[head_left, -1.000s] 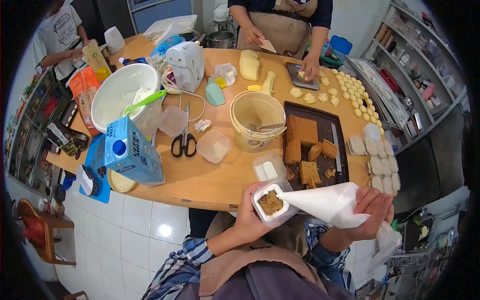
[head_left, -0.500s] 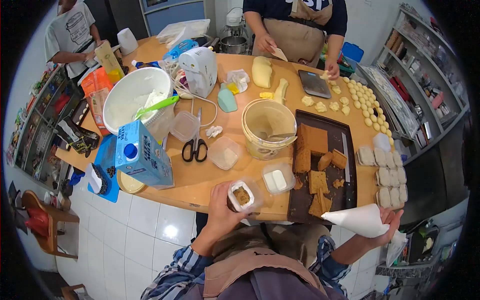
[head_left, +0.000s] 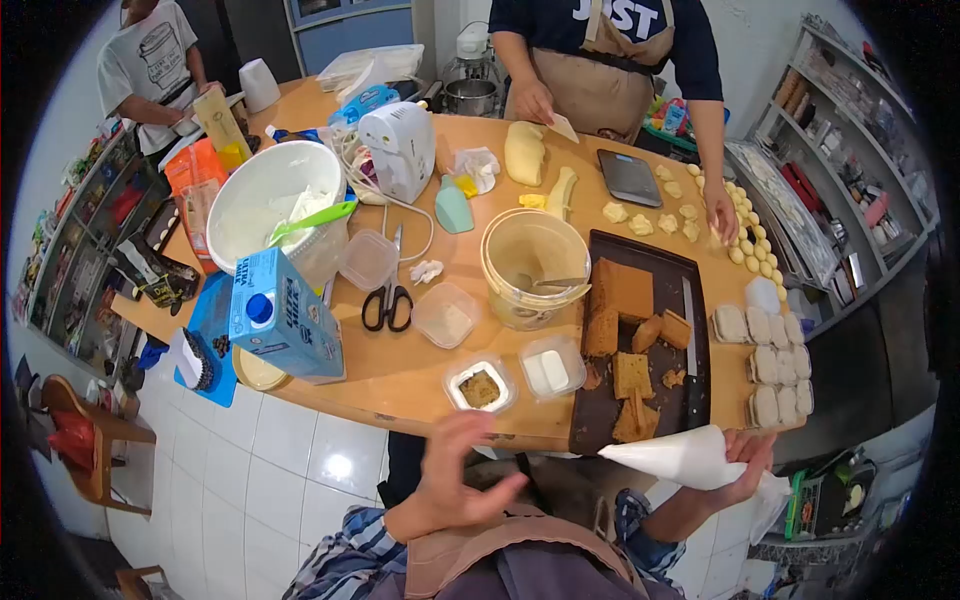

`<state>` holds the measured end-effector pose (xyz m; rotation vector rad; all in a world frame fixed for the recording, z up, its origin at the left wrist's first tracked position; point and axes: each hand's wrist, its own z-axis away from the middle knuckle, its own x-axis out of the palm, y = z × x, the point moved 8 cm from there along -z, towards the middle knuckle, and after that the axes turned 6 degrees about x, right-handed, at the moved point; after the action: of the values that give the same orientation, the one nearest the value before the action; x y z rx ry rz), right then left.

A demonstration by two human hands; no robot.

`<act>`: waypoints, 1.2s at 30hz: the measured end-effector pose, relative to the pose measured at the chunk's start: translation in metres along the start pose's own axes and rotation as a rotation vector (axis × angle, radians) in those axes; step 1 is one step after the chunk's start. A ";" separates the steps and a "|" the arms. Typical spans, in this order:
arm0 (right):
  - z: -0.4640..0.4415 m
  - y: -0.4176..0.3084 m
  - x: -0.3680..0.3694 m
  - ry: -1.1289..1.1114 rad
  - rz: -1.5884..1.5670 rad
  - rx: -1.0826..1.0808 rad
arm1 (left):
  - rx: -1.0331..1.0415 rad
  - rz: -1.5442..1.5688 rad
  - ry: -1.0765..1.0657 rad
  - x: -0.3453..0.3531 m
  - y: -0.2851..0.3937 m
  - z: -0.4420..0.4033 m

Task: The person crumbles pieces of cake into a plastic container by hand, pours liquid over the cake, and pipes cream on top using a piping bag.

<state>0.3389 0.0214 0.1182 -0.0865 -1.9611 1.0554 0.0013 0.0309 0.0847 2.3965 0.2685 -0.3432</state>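
My left hand (head_left: 455, 475) is open and empty, fingers spread, just in front of the table's near edge. Beyond its fingertips a clear square cup (head_left: 480, 386) stands on the table, with brown cake inside a ring of white cream. My right hand (head_left: 745, 465) is wrapped round the gathered end of a white piping bag (head_left: 675, 459). The bag's tip points left, close to the near edge of a dark tray (head_left: 697, 350) that bears brown cake pieces (head_left: 628, 290). Beside the cup sits another clear container (head_left: 552, 368) with something white in it.
A cream bucket (head_left: 535, 265), black scissors (head_left: 387, 307), a blue milk carton (head_left: 287, 315) and a white bowl (head_left: 275, 205) stand on the table. Across it a co-worker (head_left: 600, 75) reaches among dough balls (head_left: 745, 235); another person (head_left: 150, 75) stands at the far left.
My left hand has set the cup on the table, let go and drawn back open. My right hand has moved the piping bag away from the cup. The co-worker's hand has moved to the dough balls.
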 end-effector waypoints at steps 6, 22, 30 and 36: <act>0.033 -0.002 0.033 -0.051 0.338 -0.157 | 0.056 0.126 -0.449 0.064 0.042 -0.042; 0.067 -0.004 0.078 -0.935 0.522 -0.197 | -0.085 0.394 -0.554 0.118 0.052 -0.039; 0.073 -0.001 0.061 -0.959 0.494 -0.129 | 0.020 0.300 -0.622 0.133 0.056 -0.031; 0.079 -0.011 0.070 -0.859 0.474 -0.205 | 0.079 0.209 -0.629 0.133 0.060 -0.033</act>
<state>0.2425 -0.0061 0.1525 -0.2520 -2.9250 1.3203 0.1494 0.0211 0.1034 2.2308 -0.2836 -0.9869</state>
